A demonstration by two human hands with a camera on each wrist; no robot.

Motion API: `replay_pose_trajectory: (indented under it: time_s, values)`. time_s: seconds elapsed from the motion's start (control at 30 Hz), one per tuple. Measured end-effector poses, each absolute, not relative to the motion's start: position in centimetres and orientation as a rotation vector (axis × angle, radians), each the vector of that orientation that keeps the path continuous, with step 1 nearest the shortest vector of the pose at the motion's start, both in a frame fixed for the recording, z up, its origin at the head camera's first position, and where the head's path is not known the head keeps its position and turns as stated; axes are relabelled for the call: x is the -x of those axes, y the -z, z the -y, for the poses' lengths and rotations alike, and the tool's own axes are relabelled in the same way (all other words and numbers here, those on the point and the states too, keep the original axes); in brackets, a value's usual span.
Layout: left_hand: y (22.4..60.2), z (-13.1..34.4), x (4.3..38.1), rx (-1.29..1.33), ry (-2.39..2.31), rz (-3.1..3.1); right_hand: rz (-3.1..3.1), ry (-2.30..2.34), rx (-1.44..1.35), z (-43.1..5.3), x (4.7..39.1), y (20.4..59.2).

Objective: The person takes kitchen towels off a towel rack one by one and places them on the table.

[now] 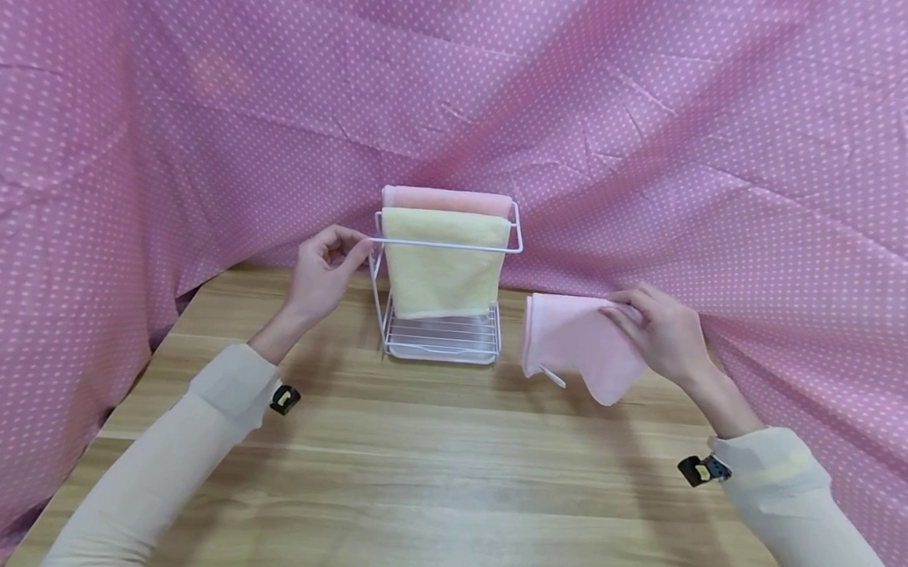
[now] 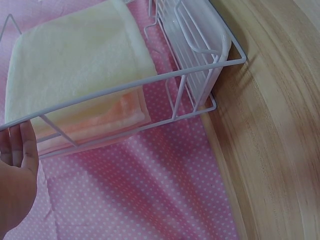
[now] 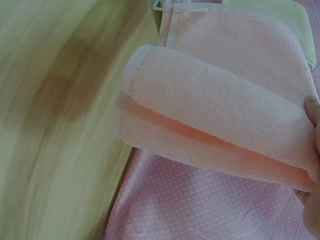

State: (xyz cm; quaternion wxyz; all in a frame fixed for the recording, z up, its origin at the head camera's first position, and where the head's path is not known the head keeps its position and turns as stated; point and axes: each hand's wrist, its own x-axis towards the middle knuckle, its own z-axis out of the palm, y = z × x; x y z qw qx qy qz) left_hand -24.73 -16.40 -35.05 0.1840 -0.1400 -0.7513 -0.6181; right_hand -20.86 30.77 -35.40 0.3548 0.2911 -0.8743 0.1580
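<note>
A white wire towel rack point(image 1: 444, 246) stands on the table with its front bar at the near side. My left hand point(image 1: 329, 267) pinches the left end of that bar between thumb and fingers. Over the middle bar hangs a yellow towel point(image 1: 443, 266), and behind it a peach towel point(image 1: 449, 201) drapes over the back bar. To the right of the rack, my right hand point(image 1: 666, 333) grips a folded pink towel point(image 1: 576, 334) by its upper right corner. The towel hangs down with a small white tag at its lower edge; in the right wrist view its folded layers point(image 3: 215, 100) spread apart.
The rack's base holds a wire grid over a white tray point(image 1: 440, 354). Pink dotted cloth point(image 1: 461, 83) hangs behind and at both sides of the wooden table point(image 1: 448, 467). A small dark camera sits on each wrist.
</note>
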Motion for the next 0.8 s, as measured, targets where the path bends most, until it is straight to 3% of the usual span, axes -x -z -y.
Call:
replay_pose_trajectory:
  time_s: [0.8]
  values:
    - [35.1, 16.3, 24.6, 0.402, 1.747, 2.11, 2.364, -0.533, -0.806, -29.5, 18.5, 38.8]
